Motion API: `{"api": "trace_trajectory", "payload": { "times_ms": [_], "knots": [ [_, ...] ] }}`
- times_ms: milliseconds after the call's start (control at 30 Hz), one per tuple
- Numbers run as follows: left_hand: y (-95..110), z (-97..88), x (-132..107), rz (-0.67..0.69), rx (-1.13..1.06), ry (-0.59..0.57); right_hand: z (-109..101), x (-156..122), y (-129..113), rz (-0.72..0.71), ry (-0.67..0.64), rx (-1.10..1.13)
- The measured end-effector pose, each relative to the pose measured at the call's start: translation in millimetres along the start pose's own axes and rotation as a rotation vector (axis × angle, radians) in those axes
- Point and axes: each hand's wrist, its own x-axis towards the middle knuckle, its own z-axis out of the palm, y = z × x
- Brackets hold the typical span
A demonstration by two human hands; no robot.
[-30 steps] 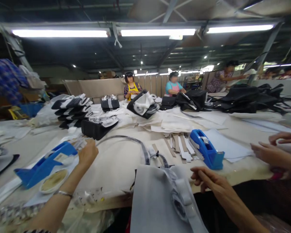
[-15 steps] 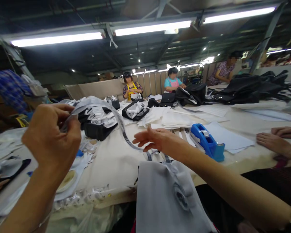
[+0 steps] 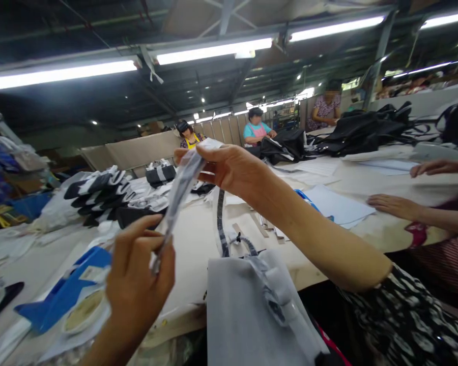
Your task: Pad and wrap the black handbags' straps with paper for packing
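The right hand [image 3: 234, 170] pinches the top of a thin gray strap [image 3: 181, 195] in the middle of the frame. The left hand [image 3: 137, 284] holds its low end tight. Both are above the desk [image 3: 191, 259], over a gray cloth [image 3: 244, 315].

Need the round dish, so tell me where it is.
The round dish sits lower left in the head view, next to the blue tape dispenser, beside the left hand.

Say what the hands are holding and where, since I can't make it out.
Both hands hold one grey strap: the right hand pinches its upper end in the fingertips, and the left hand holds its lower end in the fingers.
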Motion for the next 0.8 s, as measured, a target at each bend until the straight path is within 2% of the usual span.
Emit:
{"api": "trace_trajectory", "payload": {
  "times_ms": [33, 100, 167, 200, 267, 400, 600, 800],
  "knots": [
    [5.1, 13.1, -5.7, -0.078, -0.124, -0.095, -1.2, -1.2, -0.5, -0.005, 0.006, -0.028],
    [10.3, 34.4, -14.5, -0.315, -0.5, -0.322, -6.6, -2.9, 1.9, 0.0, 0.007, -0.071],
    [9.8, 48.6, -18.3, -0.563, -0.86, -0.511, -15.2, -4.1, 7.2, 0.023, 0.014, -0.111],
    [8.5, 53.6, -18.5, -0.645, -0.964, -0.57, -20.1, -4.6, 10.3, 0.04, 0.021, -0.13],
    [6.0, 61.0, -17.1, -0.701, -0.996, -0.653, -30.0, -6.3, 16.8, 0.08, 0.035, -0.154],
    [5.9, 74.3, -17.6, -0.617, -0.92, -0.703, -46.1, -11.1, 28.8, 0.156, 0.071, -0.196],
    [9.2, 94.5, -34.1, -0.737, -0.942, -0.672, -63.1, -14.0, 45.4, 0.178, 0.128, -0.219],
    [14.2, 105.3, -39.8, -0.853, -1.008, -0.595, -71.0, -17.0, 59.0, 0.182, 0.136, -0.198]
  ]
}}
